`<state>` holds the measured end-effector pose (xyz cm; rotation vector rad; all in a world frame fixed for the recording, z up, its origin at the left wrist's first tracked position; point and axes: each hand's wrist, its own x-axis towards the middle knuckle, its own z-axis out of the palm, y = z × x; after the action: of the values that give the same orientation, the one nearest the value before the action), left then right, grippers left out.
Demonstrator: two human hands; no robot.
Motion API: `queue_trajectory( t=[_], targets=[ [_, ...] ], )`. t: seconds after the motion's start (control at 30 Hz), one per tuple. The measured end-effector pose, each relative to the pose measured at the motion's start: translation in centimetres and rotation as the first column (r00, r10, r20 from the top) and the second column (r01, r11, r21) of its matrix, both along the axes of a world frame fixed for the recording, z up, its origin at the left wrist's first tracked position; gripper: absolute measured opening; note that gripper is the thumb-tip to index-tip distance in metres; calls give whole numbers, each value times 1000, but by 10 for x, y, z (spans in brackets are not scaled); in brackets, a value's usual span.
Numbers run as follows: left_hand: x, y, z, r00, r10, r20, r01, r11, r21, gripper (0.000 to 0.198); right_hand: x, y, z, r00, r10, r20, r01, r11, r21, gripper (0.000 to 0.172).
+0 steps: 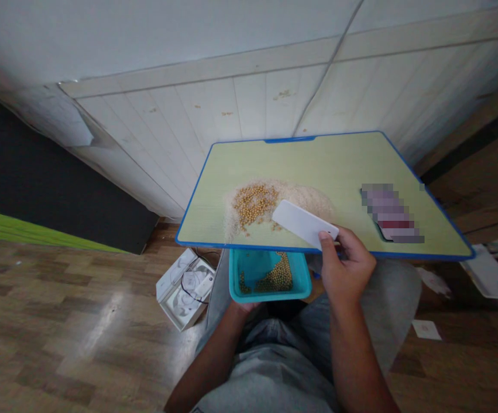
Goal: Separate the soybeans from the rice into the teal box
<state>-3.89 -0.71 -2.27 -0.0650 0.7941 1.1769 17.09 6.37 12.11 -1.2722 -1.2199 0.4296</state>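
My right hand (346, 267) grips a white plastic scraper card (299, 223), whose far end rests on a pale green board with a blue rim (300, 163). Just beyond the card lies a heap of yellow soybeans (254, 203) mixed into a spread of pale powdery grain (307, 201). Below the board's near edge stands a teal plastic basket (270, 293) holding more soybeans (280, 275) and a teal scoop or flap (255, 267). My left hand (244, 307) sits at the basket's near side, mostly hidden behind it.
A pixelated, unreadable object (390, 213) lies on the board's right side. My grey-clad legs (386, 298) lie beneath the board. An open white box with a dark cable (186, 288) stands on the wood floor at left; papers (494, 268) lie at right. A white panelled wall (197, 115) rises behind.
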Motion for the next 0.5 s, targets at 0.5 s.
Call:
queue_trajectory(
  t=[0.5],
  targets=[
    [13, -1, -14, 998, -39, 40, 34, 994, 107, 51, -3, 6, -1, 998, 63, 14, -63, 997, -35, 29]
  ],
)
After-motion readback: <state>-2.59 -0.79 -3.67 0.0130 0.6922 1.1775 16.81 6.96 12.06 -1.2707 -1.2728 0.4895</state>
